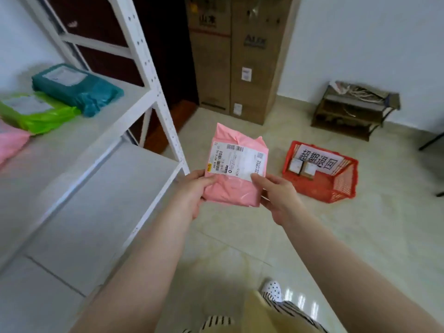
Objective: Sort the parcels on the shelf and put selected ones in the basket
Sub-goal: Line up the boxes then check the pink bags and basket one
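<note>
I hold a pink parcel (pixel 234 186) with a white shipping label in front of me, above the floor. My left hand (pixel 194 191) grips its lower left edge and my right hand (pixel 280 195) grips its lower right edge. A red basket (pixel 336 188) stands on the floor to the right, with a paper sign and two small boxes (pixel 303 168) inside. On the white shelf (pixel 101 121) at the left lie a teal parcel (pixel 79 88), a green parcel (pixel 38 114) and the corner of another pink parcel (pixel 10 143).
Tall cardboard boxes (pixel 235 58) stand against the back wall beside a dark door. A low wooden rack (pixel 353 109) sits by the right wall. The shelf's lower board (pixel 108 200) reaches out at the left. My feet show at the bottom on the tiled floor.
</note>
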